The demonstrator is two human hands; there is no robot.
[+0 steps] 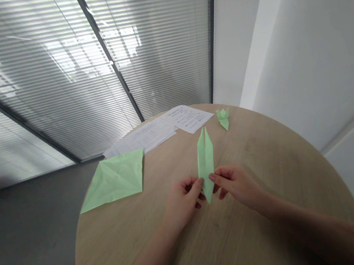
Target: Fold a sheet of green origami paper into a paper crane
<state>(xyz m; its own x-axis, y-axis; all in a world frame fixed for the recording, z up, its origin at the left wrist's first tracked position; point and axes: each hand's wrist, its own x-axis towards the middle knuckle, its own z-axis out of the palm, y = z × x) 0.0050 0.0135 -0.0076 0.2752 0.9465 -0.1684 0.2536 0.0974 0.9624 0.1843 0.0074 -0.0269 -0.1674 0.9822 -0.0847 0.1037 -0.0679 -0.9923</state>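
A long, narrow folded piece of light green paper [205, 159] stands up from the round wooden table [267, 172], its far end split into two points. My left hand [182, 199] pinches its lower left edge between thumb and fingers. My right hand [238, 185] pinches the lower right edge the same way. Both hands meet at the paper's near tip, just above the tabletop.
A creased, unfolded green square sheet [114, 180] lies at the table's left edge. A small finished green paper figure [223, 117] sits at the far side. White printed sheets [163, 130] lie at the back. Glass walls with blinds and a white wall surround the table.
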